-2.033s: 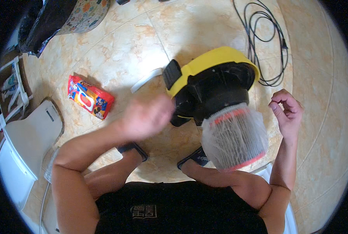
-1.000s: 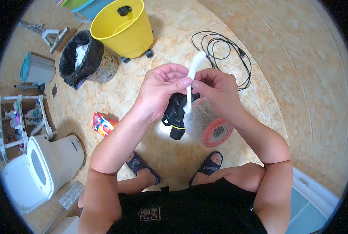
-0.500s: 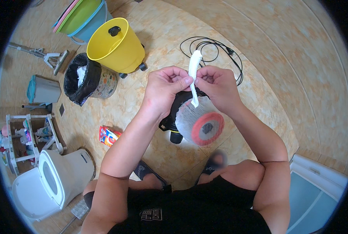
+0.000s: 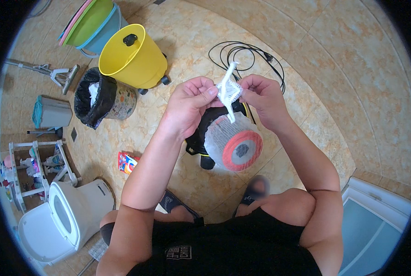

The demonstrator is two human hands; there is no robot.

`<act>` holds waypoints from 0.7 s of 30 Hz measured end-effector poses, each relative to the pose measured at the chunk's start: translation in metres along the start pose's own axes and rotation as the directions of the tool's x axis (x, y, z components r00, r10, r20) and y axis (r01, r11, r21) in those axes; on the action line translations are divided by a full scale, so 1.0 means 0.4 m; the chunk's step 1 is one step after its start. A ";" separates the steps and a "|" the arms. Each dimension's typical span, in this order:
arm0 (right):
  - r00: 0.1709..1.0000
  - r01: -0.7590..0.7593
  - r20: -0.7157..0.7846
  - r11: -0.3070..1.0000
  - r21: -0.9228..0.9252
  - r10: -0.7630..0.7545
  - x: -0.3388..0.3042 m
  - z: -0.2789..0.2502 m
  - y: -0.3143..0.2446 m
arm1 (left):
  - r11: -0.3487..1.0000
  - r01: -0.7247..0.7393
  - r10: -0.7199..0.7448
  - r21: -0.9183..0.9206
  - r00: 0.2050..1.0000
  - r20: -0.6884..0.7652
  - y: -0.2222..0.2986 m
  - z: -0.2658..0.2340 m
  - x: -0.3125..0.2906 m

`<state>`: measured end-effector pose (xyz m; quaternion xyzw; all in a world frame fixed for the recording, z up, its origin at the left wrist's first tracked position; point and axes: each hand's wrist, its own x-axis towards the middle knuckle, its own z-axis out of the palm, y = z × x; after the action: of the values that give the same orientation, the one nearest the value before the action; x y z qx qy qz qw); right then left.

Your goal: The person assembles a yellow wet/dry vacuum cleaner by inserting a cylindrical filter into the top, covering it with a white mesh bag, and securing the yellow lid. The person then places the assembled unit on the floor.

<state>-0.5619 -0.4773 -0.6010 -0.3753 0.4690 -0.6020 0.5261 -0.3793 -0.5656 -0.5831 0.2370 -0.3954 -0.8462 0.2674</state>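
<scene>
A white mesh sleeve (image 4: 228,90) is pinched between the two hands, which are raised side by side in mid-air above the floor. The left hand (image 4: 190,106) is closed on the sleeve's left edge with thumb and forefinger; the right hand (image 4: 261,99) is closed on its right edge in the same way, the other fingers curled. Compared with half a second earlier, when the sleeve was held as a narrow twisted strip, its middle is now drawn apart into an open, diamond-shaped net, while both ends remain thin and bunched. Directly below the hands, a cylindrical pleated filter (image 4: 233,140) with a red end ring and a translucent mesh cover is seen, mounted on a black motor head (image 4: 202,137) that rests on the glossy beige tiled floor (image 4: 334,87). A small red packet (image 4: 127,162) lies on the tiles to the left. Farther off, a coiled black cable (image 4: 242,51), a round yellow plastic drum (image 4: 133,57) on castors and a bin lined with a black bag (image 4: 100,97) are shown.
</scene>
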 end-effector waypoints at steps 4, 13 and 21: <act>1.000 -0.011 -0.002 0.998 0.056 0.011 -0.005 0.001 0.020 | 1.000 -0.012 0.012 -0.004 1.000 0.000 -0.022 0.019 0.002; 0.999 -0.040 0.021 0.962 0.269 0.035 -0.007 -0.012 0.033 | 0.992 -0.093 0.095 -0.089 0.995 0.020 -0.039 0.011 0.002; 0.994 -0.057 -0.020 0.693 0.718 0.103 -0.015 -0.031 -0.013 | 0.864 -0.147 0.132 -0.482 0.989 -0.065 -0.015 -0.041 0.004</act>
<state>-0.5740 -0.4692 -0.5993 -0.1023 0.2290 -0.7243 0.6422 -0.3721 -0.5724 -0.5976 0.1455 -0.1826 -0.8931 0.3845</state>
